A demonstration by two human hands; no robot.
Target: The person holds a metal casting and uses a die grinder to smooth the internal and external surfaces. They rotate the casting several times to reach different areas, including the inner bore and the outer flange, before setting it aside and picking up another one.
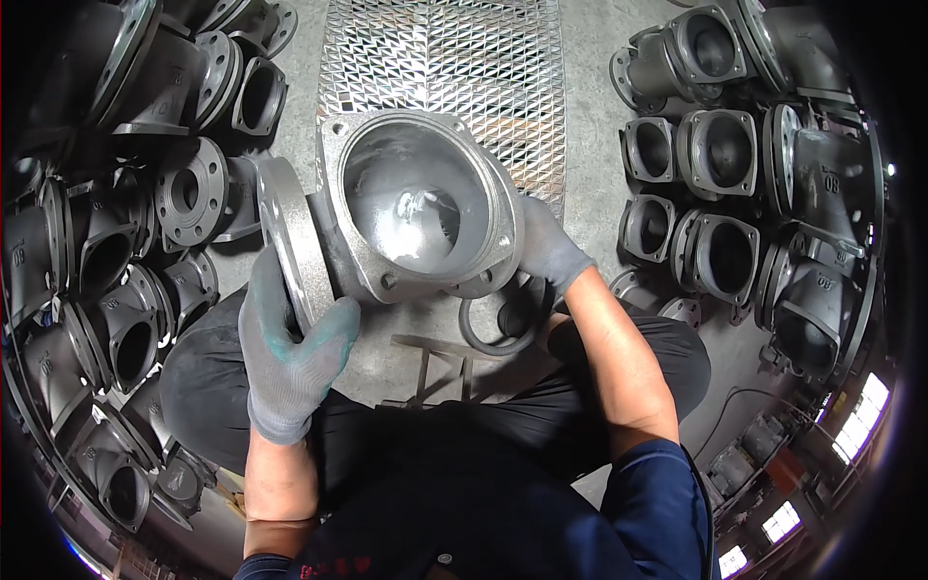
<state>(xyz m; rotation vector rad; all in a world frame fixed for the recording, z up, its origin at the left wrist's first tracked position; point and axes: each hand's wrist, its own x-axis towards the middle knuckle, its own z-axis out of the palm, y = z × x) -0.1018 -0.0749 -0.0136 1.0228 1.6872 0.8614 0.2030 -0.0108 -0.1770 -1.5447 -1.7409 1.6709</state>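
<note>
a metal pipe fitting (411, 217) is in front of the lap (348, 430), the left hand (290, 353) gripping its left rim (293, 242), the right hand (551, 244) clasping its right side (fingertips hidden), its apparent weight best shared evenly.

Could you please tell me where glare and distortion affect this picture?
In the head view, a bright reflection inside the held casting; in the same view, glints across the metal mesh, overexposed windows at lower right, and dark corners around the curved fisheye edge.
</note>
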